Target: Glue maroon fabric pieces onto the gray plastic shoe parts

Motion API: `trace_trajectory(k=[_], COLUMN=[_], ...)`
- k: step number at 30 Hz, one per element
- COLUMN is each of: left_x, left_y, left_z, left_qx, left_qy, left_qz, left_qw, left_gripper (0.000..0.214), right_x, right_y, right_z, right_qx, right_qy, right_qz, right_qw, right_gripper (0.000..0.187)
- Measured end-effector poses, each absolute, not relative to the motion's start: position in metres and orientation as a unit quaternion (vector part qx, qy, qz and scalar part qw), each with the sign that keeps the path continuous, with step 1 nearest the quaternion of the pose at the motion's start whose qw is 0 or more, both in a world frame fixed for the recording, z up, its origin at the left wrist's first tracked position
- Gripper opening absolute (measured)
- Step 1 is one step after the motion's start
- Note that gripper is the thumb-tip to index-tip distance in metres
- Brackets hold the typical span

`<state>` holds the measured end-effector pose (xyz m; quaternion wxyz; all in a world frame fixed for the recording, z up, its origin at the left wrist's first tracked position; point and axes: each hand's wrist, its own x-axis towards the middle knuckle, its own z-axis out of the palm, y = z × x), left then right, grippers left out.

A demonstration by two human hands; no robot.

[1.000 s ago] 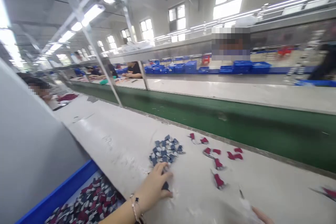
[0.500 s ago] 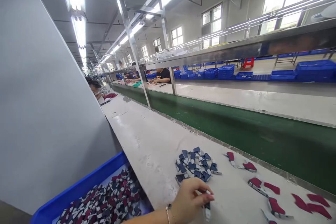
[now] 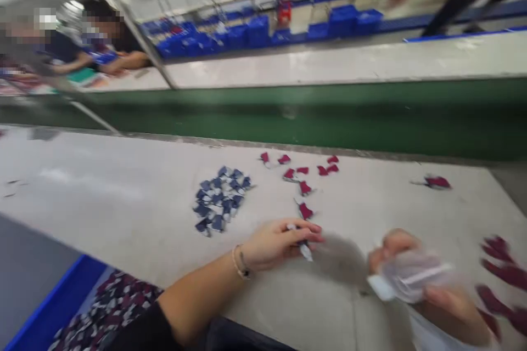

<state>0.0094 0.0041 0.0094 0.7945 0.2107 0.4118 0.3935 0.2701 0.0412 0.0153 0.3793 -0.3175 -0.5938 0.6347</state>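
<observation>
My left hand (image 3: 274,245) is closed around a small dark-and-pale piece (image 3: 305,251), whose pale end sticks out below the fingers. Beyond that hand is a pile of dark blue pieces with pale ends (image 3: 222,197). Several maroon pieces (image 3: 305,210) are scattered just past my fingertips. At the lower right, my right hand (image 3: 397,244) is smeared by motion, its fingers bent around a whitish, partly see-through thing (image 3: 415,277) whose kind I cannot make out. More maroon pieces (image 3: 500,269) lie by the right edge.
A blue bin (image 3: 57,301) full of mixed maroon, dark and pale pieces stands at the lower left. One maroon piece (image 3: 437,182) sits apart at the right. Behind the white table (image 3: 123,175) run a green strip (image 3: 288,115) and another table, where people work at the left.
The view has swung right and down, so my right hand and the right end of the table now show. My left hand still holds the small piece.
</observation>
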Motion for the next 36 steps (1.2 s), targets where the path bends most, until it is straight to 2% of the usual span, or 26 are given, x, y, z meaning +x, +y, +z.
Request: trace_trajectory(k=[2,6,10,13,18,21,24,26,31,36], left_x=[0.004,0.002,0.003,0.003,0.0,-0.002,-0.003,-0.002,0.003,0.006], left_y=[0.003,0.0,0.001,0.003,0.004,0.002,0.001,-0.001,-0.006,-0.008], left_z=[0.009,0.01,0.007,0.007,0.011,0.011,0.009,0.007,0.005,0.004], left_qx=[0.189,0.154,0.193,0.232,0.186,0.173,0.212,0.255,0.366,0.431], left_qy=[0.39,0.339,0.36,0.39,0.394,0.346,0.301,0.297,0.317,0.339], left_qz=[0.388,0.385,0.373,0.359,0.334,0.33,0.309,0.284,0.304,0.31], left_qw=[0.814,0.845,0.833,0.816,0.836,0.861,0.877,0.875,0.82,0.777], left_gripper=[0.043,0.046,0.026,0.028,0.019,0.03,0.055,0.063,0.036,0.028], right_x=[0.271,0.262,0.26,0.263,0.266,0.265,0.263,0.261,0.253,0.249], right_y=[0.037,0.044,0.046,0.045,0.045,0.047,0.048,0.048,0.045,0.037], right_z=[0.013,0.018,0.028,0.028,0.022,0.023,0.026,0.029,0.033,0.037], right_qx=[-0.324,-0.331,-0.311,-0.289,-0.22,-0.191,-0.184,-0.186,-0.225,-0.258], right_qy=[-0.583,-0.594,-0.602,-0.597,-0.573,-0.569,-0.566,-0.565,-0.562,-0.551], right_qz=[0.636,0.643,0.655,0.667,0.711,0.721,0.723,0.722,0.706,0.7], right_qw=[0.388,0.352,0.335,0.34,0.343,0.347,0.351,0.353,0.367,0.375], right_gripper=[0.046,0.038,0.033,0.032,0.035,0.036,0.035,0.034,0.032,0.029])
